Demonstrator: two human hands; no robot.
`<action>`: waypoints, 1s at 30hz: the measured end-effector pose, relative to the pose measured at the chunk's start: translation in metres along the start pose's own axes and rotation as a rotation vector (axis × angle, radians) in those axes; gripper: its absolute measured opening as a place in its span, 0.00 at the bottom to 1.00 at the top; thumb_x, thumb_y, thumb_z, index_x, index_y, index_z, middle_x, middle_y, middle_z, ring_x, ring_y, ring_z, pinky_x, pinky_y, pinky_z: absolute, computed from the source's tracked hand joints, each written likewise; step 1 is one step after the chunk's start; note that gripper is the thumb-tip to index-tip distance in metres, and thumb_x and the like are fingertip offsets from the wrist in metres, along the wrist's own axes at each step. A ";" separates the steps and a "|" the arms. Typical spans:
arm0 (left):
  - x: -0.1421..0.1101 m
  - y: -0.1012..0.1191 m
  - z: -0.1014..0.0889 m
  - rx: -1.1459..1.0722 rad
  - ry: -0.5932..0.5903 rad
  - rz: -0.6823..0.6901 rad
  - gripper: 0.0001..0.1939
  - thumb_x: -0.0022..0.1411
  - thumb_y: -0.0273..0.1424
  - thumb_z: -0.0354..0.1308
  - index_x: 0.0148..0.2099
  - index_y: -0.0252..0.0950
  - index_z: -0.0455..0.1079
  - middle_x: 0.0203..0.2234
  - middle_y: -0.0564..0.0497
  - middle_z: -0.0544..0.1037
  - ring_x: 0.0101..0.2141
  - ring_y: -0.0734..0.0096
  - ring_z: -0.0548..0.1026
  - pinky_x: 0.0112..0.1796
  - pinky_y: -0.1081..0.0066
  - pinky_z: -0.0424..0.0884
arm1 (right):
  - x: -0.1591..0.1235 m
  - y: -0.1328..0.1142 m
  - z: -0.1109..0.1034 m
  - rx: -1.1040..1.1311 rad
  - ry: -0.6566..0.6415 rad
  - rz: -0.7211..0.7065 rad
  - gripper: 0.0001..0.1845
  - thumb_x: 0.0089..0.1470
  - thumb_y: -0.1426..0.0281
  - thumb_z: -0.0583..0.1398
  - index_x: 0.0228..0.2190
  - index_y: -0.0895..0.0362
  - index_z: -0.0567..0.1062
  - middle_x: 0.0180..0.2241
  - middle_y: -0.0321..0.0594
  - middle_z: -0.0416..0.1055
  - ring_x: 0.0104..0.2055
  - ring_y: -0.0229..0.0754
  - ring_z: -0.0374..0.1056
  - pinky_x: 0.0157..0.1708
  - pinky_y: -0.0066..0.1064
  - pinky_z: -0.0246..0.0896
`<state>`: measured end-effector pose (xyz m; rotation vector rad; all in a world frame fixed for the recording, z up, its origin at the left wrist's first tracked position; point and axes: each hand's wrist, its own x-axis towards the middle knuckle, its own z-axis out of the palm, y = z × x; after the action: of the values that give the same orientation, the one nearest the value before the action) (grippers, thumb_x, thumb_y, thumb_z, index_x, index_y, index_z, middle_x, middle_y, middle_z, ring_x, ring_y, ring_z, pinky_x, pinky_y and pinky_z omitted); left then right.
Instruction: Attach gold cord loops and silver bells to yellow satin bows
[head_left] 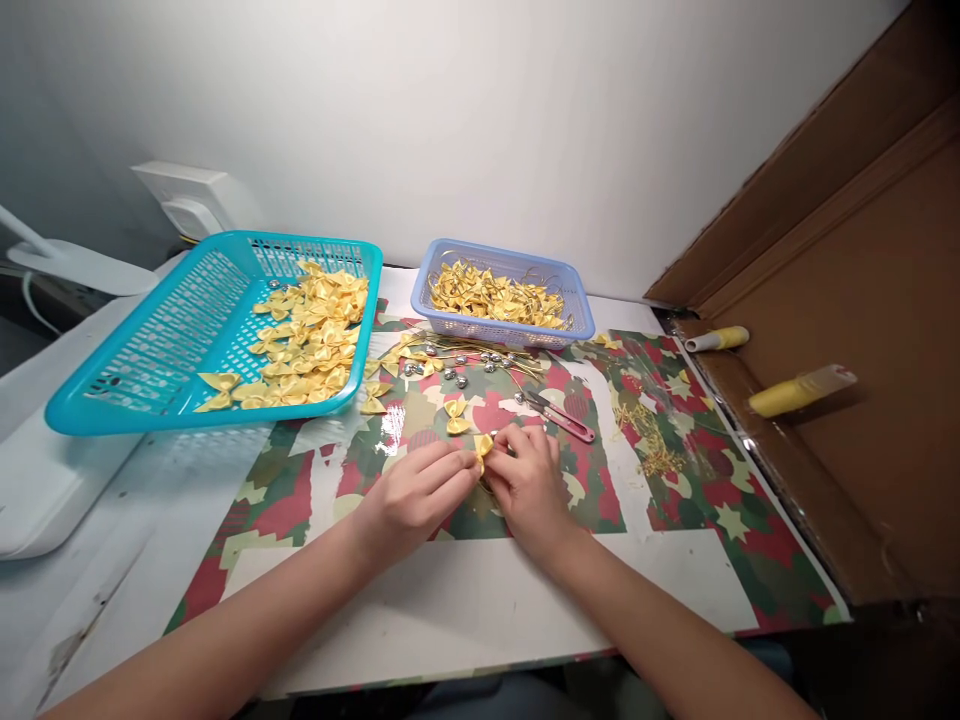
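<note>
Yellow bow (484,447), one: held between both hands over the surface (450,590), long axis pointing roughly away from the body. Left hand (412,495): thumb and fingertips pinching its left side. Right hand (534,490): fingers bent, pinching its right edge; equally near. Second bow (457,416): loose, just beyond, slightly left.

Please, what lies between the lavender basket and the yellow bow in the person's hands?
In the head view, gold cords, silver bells and another yellow bow lie there.
</note>
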<state>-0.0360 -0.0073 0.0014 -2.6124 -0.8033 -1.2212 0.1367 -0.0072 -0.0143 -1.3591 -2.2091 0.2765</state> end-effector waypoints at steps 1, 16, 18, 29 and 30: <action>0.000 0.000 0.000 0.004 0.000 -0.005 0.10 0.65 0.18 0.48 0.37 0.35 0.67 0.28 0.47 0.78 0.28 0.70 0.75 0.31 0.70 0.75 | 0.000 0.000 0.000 -0.007 -0.005 -0.005 0.12 0.59 0.74 0.58 0.23 0.56 0.69 0.31 0.34 0.67 0.36 0.39 0.56 0.37 0.34 0.45; -0.003 0.000 0.004 -0.131 0.058 -0.240 0.08 0.61 0.20 0.54 0.31 0.36 0.69 0.26 0.49 0.79 0.28 0.70 0.77 0.31 0.72 0.74 | 0.002 -0.002 -0.001 0.050 -0.050 -0.008 0.12 0.61 0.74 0.55 0.25 0.55 0.68 0.29 0.33 0.69 0.35 0.39 0.57 0.37 0.33 0.46; -0.001 -0.002 0.003 -0.254 0.070 -0.513 0.05 0.58 0.22 0.58 0.31 0.36 0.70 0.24 0.51 0.79 0.26 0.72 0.77 0.29 0.74 0.74 | 0.002 -0.004 -0.004 0.119 -0.058 0.014 0.10 0.61 0.74 0.54 0.27 0.55 0.67 0.29 0.33 0.68 0.35 0.39 0.58 0.38 0.33 0.47; 0.016 -0.001 -0.003 -0.995 0.094 -1.256 0.12 0.48 0.36 0.70 0.30 0.34 0.73 0.21 0.52 0.77 0.24 0.72 0.75 0.25 0.76 0.73 | 0.008 -0.008 -0.032 0.507 0.134 -0.005 0.15 0.59 0.71 0.48 0.21 0.55 0.59 0.28 0.38 0.61 0.35 0.41 0.59 0.38 0.36 0.56; 0.016 -0.001 -0.004 -0.997 0.087 -1.250 0.12 0.48 0.36 0.70 0.30 0.34 0.73 0.21 0.52 0.77 0.24 0.72 0.75 0.25 0.76 0.73 | 0.009 -0.009 -0.034 0.528 0.123 0.031 0.15 0.59 0.71 0.49 0.21 0.55 0.60 0.31 0.40 0.62 0.38 0.42 0.60 0.40 0.37 0.57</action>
<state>-0.0303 -0.0015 0.0157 -2.4569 -2.5389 -2.4829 0.1446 -0.0071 0.0216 -1.0823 -1.8360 0.7100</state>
